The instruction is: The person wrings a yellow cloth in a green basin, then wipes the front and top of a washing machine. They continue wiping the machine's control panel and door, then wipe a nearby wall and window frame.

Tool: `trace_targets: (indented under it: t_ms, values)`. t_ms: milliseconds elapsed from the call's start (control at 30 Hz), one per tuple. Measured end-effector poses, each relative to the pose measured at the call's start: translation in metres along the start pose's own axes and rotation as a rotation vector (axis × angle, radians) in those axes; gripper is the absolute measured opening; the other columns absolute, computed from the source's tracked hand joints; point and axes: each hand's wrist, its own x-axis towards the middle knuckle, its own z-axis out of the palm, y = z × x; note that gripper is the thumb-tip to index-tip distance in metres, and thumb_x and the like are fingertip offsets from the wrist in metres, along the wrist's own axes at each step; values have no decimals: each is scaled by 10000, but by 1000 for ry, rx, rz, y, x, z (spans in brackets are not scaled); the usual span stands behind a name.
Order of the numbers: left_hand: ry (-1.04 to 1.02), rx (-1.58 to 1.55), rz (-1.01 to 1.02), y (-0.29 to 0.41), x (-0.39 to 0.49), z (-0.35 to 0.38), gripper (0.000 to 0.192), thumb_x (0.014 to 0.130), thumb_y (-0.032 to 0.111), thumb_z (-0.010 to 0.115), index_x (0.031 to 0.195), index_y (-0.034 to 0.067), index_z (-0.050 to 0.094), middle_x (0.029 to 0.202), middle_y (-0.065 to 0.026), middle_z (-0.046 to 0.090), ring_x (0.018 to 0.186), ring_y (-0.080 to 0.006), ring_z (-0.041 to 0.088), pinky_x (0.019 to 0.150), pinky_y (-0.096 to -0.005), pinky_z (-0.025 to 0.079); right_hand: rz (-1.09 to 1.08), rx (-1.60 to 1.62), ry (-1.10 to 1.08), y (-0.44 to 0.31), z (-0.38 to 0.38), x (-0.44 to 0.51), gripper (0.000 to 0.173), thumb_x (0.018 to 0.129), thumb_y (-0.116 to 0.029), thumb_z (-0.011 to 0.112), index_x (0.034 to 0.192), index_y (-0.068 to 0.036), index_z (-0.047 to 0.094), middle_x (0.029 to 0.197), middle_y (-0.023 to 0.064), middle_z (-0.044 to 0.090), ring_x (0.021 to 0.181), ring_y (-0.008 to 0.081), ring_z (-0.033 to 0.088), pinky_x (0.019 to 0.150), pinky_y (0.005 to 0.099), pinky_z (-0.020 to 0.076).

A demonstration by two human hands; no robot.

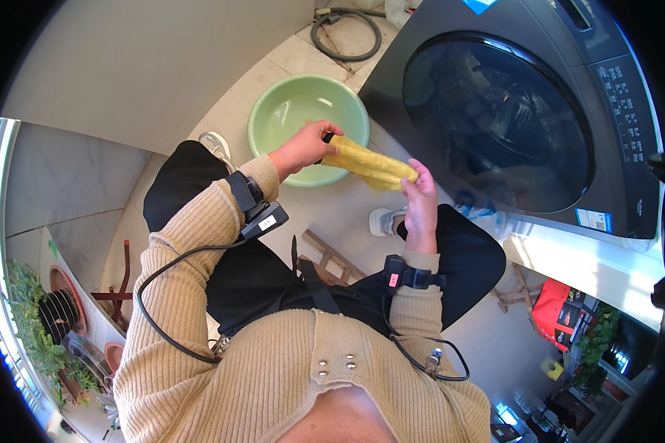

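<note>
A yellow cloth (368,161) with a black part at one end is stretched between both hands, level with my knees. My left hand (305,147) pinches it at the black end, above the near side of a pale green plastic basin (277,105). The opposite end is held by my right hand (421,191) between thumb and fingers, to the right of the basin. Part of the cloth droops below the stretched length. The basin stands on the floor between my feet and the wall; its near rim is partly covered by my left hand.
A dark front-loading washing machine (499,122) stands close at the right, its round door shut. A grey hose (377,41) lies coiled behind the basin. Beneath me is part of a wooden stool (332,260). Potted plants (27,310) are at the left, and a red bag (551,315) is at the right.
</note>
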Motion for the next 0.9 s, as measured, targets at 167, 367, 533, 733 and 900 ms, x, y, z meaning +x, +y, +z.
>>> trace_targets:
  t_ms: [167, 367, 533, 733, 900]
  values:
    - [84, 80, 171, 6, -2, 4, 308, 736, -20, 616, 1039, 16, 569, 909, -82, 614, 841, -161, 582, 740, -298, 480, -22, -259, -45, 10, -4, 2, 468, 784, 59, 535, 1245, 8, 472, 1096, 95, 576, 973, 160, 558, 852, 239, 420]
    - [256, 405, 302, 16, -13, 15, 261, 717, 6, 642, 974, 27, 600, 830, -153, 632, 763, -274, 608, 725, -324, 494, -60, -591, 9, 21, -13, 12, 376, 759, 30, 563, 1135, 15, 564, 1101, 114, 567, 931, 169, 563, 803, 250, 437]
    - [315, 529, 372, 22, -13, 18, 258, 732, 28, 640, 987, 38, 602, 843, -158, 640, 759, -282, 621, 695, -338, 498, -157, -831, 118, 21, -17, 10, 275, 732, -13, 607, 1006, -25, 629, 988, 152, 580, 914, 272, 567, 823, 298, 445]
    - [335, 601, 354, 24, -12, 16, 229, 721, 62, 657, 945, 41, 609, 833, -153, 636, 759, -292, 612, 683, -348, 491, -351, -769, 168, 18, -12, 11, 188, 766, -28, 608, 953, -7, 612, 969, 130, 581, 882, 205, 574, 794, 272, 446]
    - [394, 692, 560, 29, -9, 2, 155, 719, 94, 671, 838, 44, 584, 788, -106, 588, 736, -261, 570, 656, -304, 465, -52, -81, 39, 6, -7, 7, 219, 836, -53, 575, 1041, 16, 541, 989, 94, 584, 897, 132, 562, 813, 243, 441]
